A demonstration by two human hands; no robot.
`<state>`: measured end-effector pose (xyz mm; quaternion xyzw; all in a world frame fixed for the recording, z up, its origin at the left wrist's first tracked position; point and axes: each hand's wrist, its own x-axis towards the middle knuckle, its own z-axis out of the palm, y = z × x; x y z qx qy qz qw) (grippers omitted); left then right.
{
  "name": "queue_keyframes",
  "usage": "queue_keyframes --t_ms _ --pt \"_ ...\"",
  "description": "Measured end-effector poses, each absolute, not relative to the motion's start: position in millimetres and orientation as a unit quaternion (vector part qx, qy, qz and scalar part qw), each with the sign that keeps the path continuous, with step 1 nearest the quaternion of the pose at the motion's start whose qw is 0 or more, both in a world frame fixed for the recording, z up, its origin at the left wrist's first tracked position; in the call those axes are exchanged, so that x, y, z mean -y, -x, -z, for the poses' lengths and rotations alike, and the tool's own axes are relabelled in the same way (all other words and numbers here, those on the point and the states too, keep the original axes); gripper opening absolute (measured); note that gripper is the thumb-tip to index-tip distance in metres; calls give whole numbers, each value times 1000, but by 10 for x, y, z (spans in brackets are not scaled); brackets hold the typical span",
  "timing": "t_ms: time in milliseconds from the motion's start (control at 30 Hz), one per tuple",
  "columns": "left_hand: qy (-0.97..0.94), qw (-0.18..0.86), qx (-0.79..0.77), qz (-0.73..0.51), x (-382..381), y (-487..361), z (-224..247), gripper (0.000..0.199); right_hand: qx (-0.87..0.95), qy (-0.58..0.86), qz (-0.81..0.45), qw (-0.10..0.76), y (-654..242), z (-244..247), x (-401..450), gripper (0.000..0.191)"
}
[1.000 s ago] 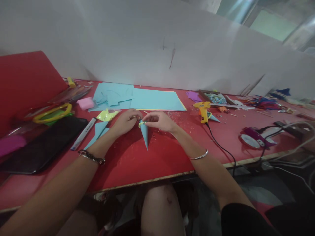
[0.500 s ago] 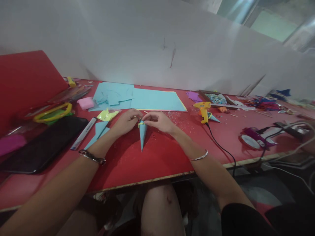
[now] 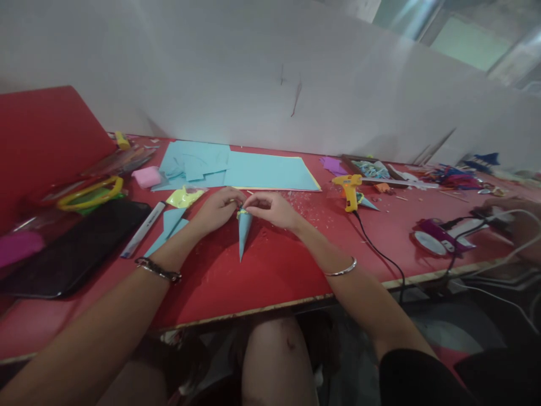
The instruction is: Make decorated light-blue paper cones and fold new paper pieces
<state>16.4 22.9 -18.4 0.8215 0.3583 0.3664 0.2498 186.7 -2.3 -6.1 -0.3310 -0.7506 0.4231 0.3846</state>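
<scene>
A slim light-blue paper cone (image 3: pixel 244 231) points toward the table's front edge, with yellow bits at its wide top end. My left hand (image 3: pixel 220 208) is closed at the left of that top end, its fingertips pinched against it. From the right, my right hand (image 3: pixel 273 208) holds the same end between thumb and fingers. The fingertips partly hide the cone's opening. Yellow-green clay (image 3: pixel 185 197) in a clear wrap lies left of my left hand. Cut blue paper pieces (image 3: pixel 171 221) lie beside my left wrist.
Blue sheets (image 3: pixel 270 171) lie along the wall. At right are a yellow glue gun (image 3: pixel 350 193) with its cord, another cone (image 3: pixel 369 203), a tray (image 3: pixel 350 164) and a purple-white device (image 3: pixel 439 237). A marker (image 3: pixel 143 230) and black case (image 3: pixel 80 248) lie left. Another person's hand (image 3: pixel 522 220) shows at far right.
The cone's tip has swung slightly left. My hands have hardly moved. At the far right, the other person's hand has come further into view by the cables.
</scene>
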Motion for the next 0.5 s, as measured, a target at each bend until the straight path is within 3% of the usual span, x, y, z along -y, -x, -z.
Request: queue_keyframes --t_ms 500 --pt "-817 263 -365 -361 -200 -173 151 22 751 318 -437 380 -1866 97 14 13"
